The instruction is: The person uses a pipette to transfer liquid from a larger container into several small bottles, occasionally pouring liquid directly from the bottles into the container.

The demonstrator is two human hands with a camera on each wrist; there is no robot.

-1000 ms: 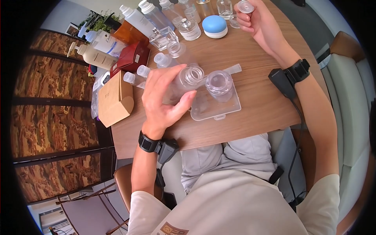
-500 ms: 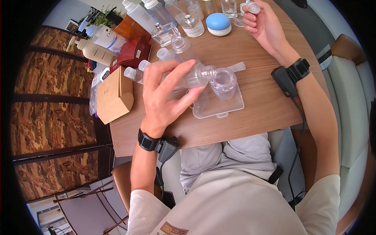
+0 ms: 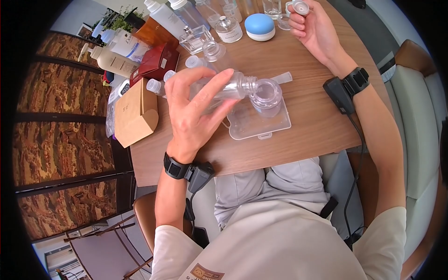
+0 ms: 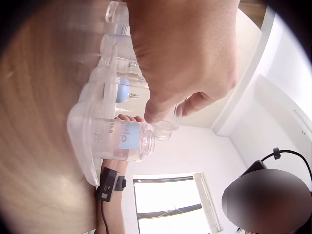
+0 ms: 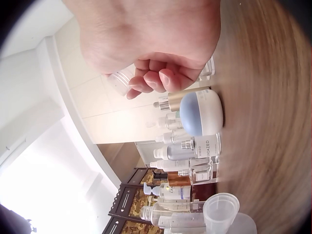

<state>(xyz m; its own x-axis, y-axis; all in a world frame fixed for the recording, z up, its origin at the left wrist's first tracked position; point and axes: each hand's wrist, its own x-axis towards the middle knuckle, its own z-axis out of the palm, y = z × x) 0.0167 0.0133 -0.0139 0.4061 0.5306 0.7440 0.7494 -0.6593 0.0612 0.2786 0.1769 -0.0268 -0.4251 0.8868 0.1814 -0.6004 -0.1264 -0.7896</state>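
My left hand [image 3: 186, 109] grips a clear bottle [image 3: 233, 87] between thumb and fingers. The bottle lies tilted nearly sideways, its uncapped threaded neck at the mouth of a second clear bottle [image 3: 267, 99]. That second bottle stands upright and open on a clear plastic case [image 3: 254, 135]; the left wrist view shows a pale blue label [image 4: 129, 135] on it. Raised at the far right, my right hand [image 3: 317, 37] pinches a clear cap [image 3: 300, 7], its fingers curled in the right wrist view.
A small frosted tube [image 3: 282, 78] lies beyond the case. Several capped clear bottles [image 3: 215, 55] stand past my left hand. Farther back are a blue-and-white jar [image 3: 260, 29], perfume bottles [image 3: 228, 31], a red box [image 3: 156, 63] and a brown carton [image 3: 136, 112].
My left hand has tipped the bottle over to the right, bringing its neck to the standing bottle's mouth. My right hand still holds the cap, turned slightly.
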